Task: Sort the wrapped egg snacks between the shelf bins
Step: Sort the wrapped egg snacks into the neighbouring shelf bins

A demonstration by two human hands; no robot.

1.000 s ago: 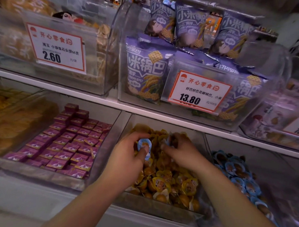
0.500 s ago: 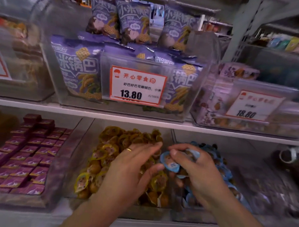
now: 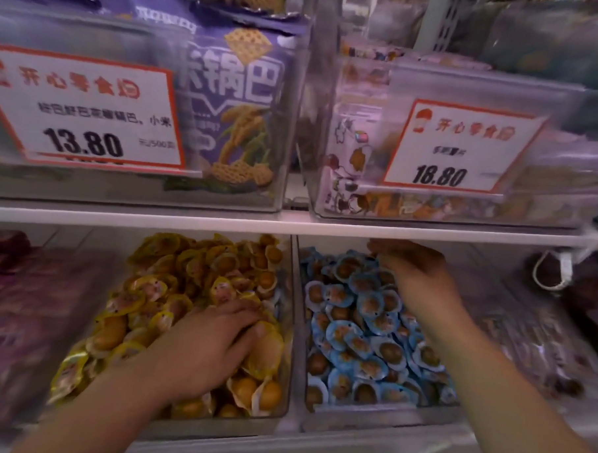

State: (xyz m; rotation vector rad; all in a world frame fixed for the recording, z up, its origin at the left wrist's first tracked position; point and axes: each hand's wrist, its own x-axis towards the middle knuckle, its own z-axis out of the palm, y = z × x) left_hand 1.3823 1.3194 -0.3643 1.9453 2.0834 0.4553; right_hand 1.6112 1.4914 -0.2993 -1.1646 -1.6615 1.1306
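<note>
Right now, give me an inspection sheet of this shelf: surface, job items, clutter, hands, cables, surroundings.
Surface: white shelf board above two clear lower bins.
Job's things: yellow-wrapped egg snacks fill the left bin; blue-wrapped egg snacks fill the right bin.
Clutter: nothing seen.
Hands: left hand lies on the yellow pile, grip unclear; right hand reaches over the back of the blue pile, fingertips hidden.
Cables: nothing seen.
Surroundings: price tag 13.80 and price tag 18.80 on upper bins; purple snack bag behind.
</note>
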